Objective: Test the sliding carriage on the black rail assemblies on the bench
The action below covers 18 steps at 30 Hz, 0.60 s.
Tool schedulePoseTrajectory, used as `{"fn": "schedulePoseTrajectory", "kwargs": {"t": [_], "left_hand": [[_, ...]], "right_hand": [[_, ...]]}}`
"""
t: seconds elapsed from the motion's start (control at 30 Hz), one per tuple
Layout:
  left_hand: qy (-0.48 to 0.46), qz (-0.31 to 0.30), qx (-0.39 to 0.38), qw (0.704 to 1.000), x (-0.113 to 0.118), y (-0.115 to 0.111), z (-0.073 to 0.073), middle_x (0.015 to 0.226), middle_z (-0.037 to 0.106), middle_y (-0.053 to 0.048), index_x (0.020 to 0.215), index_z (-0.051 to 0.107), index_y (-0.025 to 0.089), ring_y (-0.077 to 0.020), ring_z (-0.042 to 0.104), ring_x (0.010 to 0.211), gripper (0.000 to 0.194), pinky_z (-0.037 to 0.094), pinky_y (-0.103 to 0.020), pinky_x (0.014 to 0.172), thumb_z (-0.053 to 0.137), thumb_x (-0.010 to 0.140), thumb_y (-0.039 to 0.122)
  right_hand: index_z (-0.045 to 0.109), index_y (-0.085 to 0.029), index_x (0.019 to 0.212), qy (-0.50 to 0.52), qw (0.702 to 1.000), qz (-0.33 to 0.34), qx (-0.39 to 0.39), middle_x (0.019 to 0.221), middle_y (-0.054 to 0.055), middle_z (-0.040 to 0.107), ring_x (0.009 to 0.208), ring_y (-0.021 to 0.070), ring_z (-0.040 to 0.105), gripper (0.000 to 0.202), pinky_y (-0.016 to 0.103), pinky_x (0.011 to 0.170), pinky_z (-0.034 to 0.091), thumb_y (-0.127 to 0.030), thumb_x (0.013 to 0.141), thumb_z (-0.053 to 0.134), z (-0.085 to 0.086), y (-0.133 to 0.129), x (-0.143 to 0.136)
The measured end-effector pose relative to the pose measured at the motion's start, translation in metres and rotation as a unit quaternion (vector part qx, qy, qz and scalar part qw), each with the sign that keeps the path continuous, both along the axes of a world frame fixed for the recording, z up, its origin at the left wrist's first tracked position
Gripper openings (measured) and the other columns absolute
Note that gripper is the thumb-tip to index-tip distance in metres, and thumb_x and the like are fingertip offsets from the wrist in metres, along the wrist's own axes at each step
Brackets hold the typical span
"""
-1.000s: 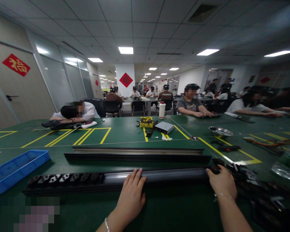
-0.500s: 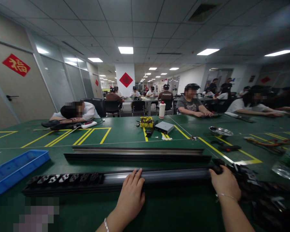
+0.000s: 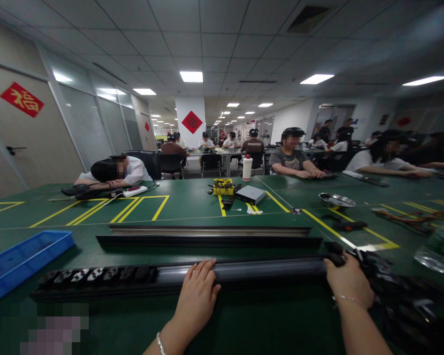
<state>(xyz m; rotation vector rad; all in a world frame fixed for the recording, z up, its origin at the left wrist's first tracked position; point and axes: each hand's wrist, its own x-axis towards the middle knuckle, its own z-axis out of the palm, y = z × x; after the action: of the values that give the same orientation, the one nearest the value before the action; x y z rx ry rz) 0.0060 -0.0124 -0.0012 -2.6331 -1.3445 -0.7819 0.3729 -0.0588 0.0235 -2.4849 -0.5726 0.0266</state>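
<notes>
A long black power strip housing lies across the table before me, with a row of black socket modules seated in its left part. My left hand grips the middle of the housing, fingers over the top and thumb on the near side. At the right end, my right hand is closed around a small black part that looks like another socket module; my fingers hide much of it. Beside that hand is a dark pile of similar black parts, partly in shadow.
Two long black metal profiles lie behind the housing. A blue tray is at the left, a plastic bottle at the right. Farther back are a metal bowl, a grey box and a yellow box with cables. Several people sit around.
My right hand has shifted slightly right with the black part. My left hand stays on the housing, almost unmoved. The view has shifted a little.
</notes>
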Motion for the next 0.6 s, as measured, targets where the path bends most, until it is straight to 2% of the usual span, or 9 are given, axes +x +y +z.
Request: {"fn": "schedulePoseTrajectory", "kwargs": {"t": [0.4,0.6], "left_hand": [[0.004,0.007,-0.046,0.999,0.0,-0.002,0.011,0.13,0.054,-0.002,0.089,0.058,0.023,-0.0222,0.047,0.119,0.015,0.03,-0.045,0.105,0.05,0.079,0.014],[0.008,0.008,-0.062,0.998,0.0,-0.001,0.015,0.129,0.054,-0.001,0.086,0.059,0.024,-0.0224,0.048,0.118,0.013,0.03,-0.046,0.104,0.053,0.079,0.016]], "right_hand": [[0.046,-0.018,0.129,-0.004,0.999,-0.004,0.033,0.127,0.02,0.051,0.107,0.0394,0.052,0.06,0.052,0.079,0.045,-0.052,0.079,0.04,-0.006,0.0,0.005],[0.054,-0.016,0.12,-0.005,0.999,0.0,0.037,0.118,0.021,0.056,0.102,0.038,0.055,0.053,0.05,0.077,0.045,-0.047,0.08,0.041,-0.004,0.0,0.002]]}}
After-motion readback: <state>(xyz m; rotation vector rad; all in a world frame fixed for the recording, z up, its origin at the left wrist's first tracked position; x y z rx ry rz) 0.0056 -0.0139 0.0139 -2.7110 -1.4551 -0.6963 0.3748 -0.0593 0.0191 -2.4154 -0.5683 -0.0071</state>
